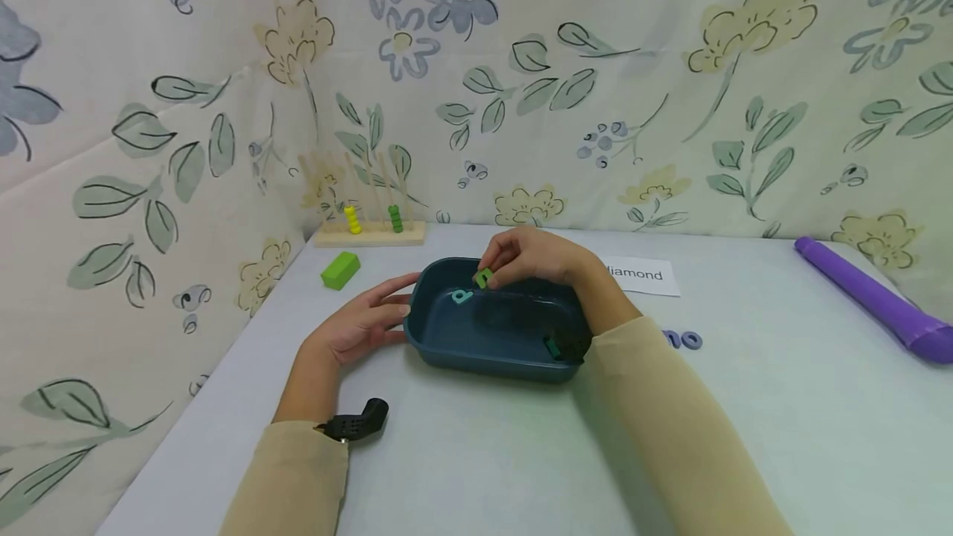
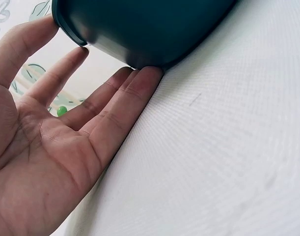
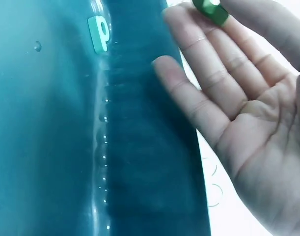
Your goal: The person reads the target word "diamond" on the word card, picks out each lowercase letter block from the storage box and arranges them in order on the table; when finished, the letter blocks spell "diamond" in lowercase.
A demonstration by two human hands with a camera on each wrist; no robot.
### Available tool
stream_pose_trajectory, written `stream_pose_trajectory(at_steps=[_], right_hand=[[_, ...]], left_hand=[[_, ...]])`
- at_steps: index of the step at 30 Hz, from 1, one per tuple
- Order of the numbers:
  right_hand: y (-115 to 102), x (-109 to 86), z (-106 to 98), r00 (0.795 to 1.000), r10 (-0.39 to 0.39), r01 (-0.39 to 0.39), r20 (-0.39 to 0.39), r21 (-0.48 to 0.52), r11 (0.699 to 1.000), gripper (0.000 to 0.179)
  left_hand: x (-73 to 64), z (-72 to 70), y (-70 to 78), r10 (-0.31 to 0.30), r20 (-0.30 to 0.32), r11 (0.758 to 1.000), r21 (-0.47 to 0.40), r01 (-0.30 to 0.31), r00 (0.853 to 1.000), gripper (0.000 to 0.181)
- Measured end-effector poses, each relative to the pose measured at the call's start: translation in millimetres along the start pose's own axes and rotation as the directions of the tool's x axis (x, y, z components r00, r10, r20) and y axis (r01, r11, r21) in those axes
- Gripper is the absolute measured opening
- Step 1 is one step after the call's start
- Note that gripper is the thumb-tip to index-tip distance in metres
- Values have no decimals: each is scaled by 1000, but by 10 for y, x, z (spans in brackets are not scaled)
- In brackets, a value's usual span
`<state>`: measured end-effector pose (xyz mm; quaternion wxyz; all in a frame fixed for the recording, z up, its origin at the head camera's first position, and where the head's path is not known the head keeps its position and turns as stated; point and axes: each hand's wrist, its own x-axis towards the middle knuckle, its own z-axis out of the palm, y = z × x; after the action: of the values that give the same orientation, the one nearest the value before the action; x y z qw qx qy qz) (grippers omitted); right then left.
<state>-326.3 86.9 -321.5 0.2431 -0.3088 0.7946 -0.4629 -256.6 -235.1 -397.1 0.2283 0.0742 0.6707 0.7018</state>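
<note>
A dark teal tub (image 1: 476,366) stands on the white table, with bubbles along its inner wall in the right wrist view. My left hand (image 1: 365,325) rests its extended fingers against the tub's left end, fingertips at the rim and lower side. Over the far part of the tub, my right hand (image 1: 532,255) pinches a small green letter piece (image 1: 484,278) between thumb and fingertips. Below it, inside the tub, lies a light turquoise letter piece (image 3: 99,34) with a round loop and a stem. A darker green piece (image 1: 552,346) shows at the tub's near right, partly hidden.
Behind the right forearm lie a paper card (image 1: 648,275) reading "diamond", partly covered, and purple letter pieces (image 1: 692,341). A purple roll (image 1: 878,300) lies far right. Back left are a green block (image 1: 340,270) and a wooden peg stand (image 1: 372,236) with yellow and green beads.
</note>
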Motion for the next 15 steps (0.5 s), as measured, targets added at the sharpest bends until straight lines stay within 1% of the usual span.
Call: stream_pose_trajectory(at_steps=[4,6,10,15], right_hand=[[-53,-32,-12,999,-17,18,-32,31,999,29],[-62,-47,-16,999,-20,22,-47,30,999,32],[-79,-80,-37,996,-37,33,-82,-42,999,37],[-141,-161,-76,992,-46,33,-116,-116,993,34]], left_hand=[[-16,-7,7,3,-2,1000,-2,-3,1000,66],[-23,-5,9,0,-5,1000,-8,0,1000,67],[-28,-7,7,-4,-8,1000,-13,4,1000,67],[-25,-6,10,-5,-6,1000,-10,5,1000,67]])
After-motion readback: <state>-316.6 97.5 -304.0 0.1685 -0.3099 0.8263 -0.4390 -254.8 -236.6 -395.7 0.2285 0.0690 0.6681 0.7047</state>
